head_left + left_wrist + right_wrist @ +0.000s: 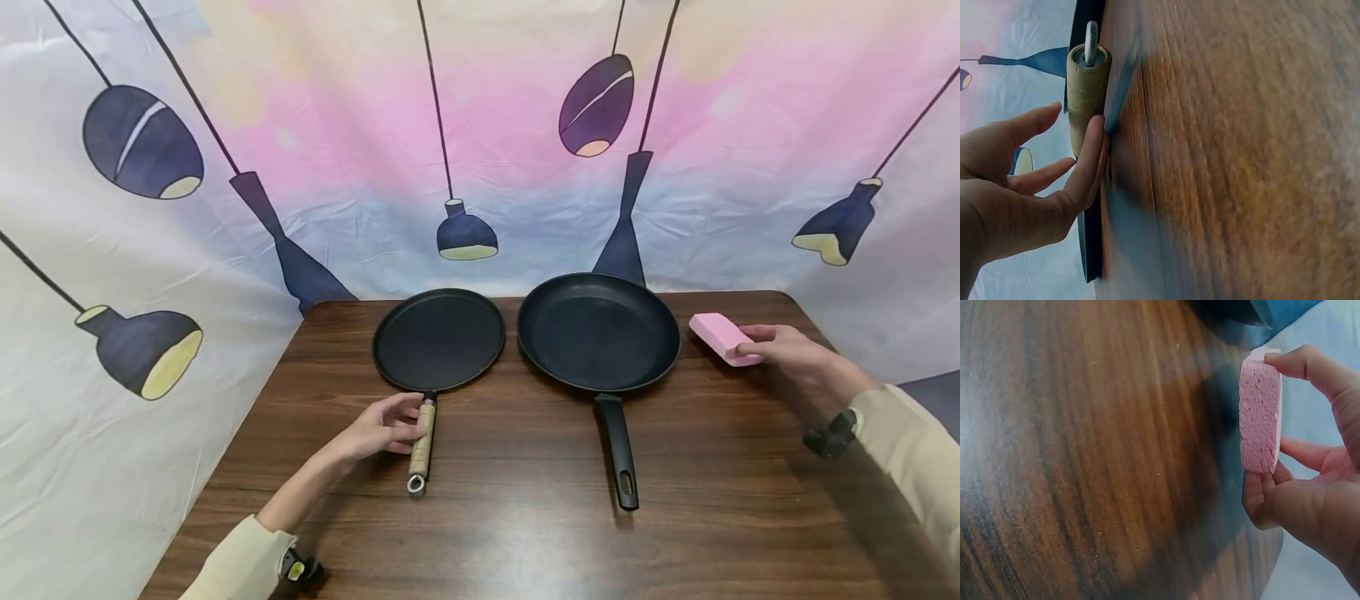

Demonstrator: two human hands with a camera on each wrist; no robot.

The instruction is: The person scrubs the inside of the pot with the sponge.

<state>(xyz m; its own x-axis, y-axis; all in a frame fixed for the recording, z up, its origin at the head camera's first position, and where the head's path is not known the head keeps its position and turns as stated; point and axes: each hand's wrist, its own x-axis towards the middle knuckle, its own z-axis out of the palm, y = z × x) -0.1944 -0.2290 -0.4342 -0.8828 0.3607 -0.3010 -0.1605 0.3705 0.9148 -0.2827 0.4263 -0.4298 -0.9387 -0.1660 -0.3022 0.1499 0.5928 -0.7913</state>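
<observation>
At the left, a flat round black griddle pan (439, 340) lies on the table with its wood-coloured handle (423, 440) towards me. My left hand (384, 429) is at this handle, its fingers spread and only slightly bent. In the left wrist view, one fingertip (1096, 125) meets the handle's side, while another digit stands off it. My right hand (791, 354) grips a pink sponge (722, 337) by its edges between thumb and fingers. The right wrist view shows the sponge (1260, 415) held above the table. A deeper black frying pan (598, 333) rests between the hands.
The brown wooden table (517, 508) carries both pans. The frying pan's black handle (618, 454) points towards me, right of the griddle handle. A cloth backdrop (360, 150) with painted lamps hangs behind the table's far edge.
</observation>
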